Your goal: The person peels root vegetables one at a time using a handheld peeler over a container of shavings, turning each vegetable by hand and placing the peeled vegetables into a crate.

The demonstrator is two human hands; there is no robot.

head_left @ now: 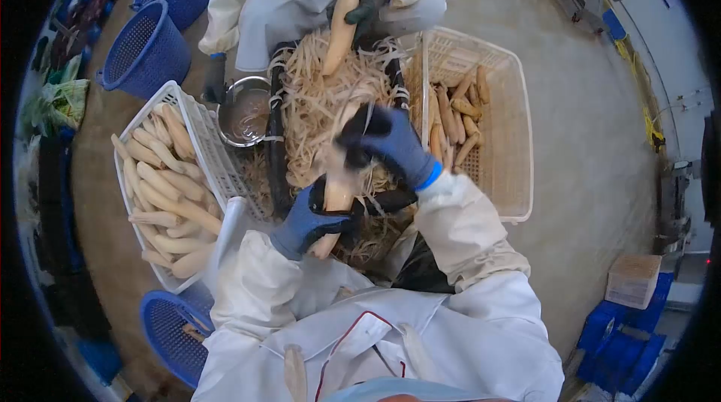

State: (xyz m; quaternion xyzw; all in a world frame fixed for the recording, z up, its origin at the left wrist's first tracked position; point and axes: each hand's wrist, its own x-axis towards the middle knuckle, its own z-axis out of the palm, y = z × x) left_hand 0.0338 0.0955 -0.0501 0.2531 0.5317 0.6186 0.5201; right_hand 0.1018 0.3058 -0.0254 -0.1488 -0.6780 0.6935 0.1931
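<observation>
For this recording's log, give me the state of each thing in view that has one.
Left grip: closed round the root
Right grip: blurred, near the root, hold unclear
Root: tilted, far end blurred
Co-worker's root: held tilted over the peelings
Peelings: heaped, loose
Left crate: well filled with roots
Right crate: partly filled
Bowl: upright, seems to hold liquid
Upper baskets: upright
Lower basket: partly hidden, something small inside

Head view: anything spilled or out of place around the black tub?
Yes, slightly. Peel strips drape over the black tub's rim on both sides, and loose shreds lie outside it, beside the left-hand white crate; probably overflow. Nothing else stands out.
</observation>
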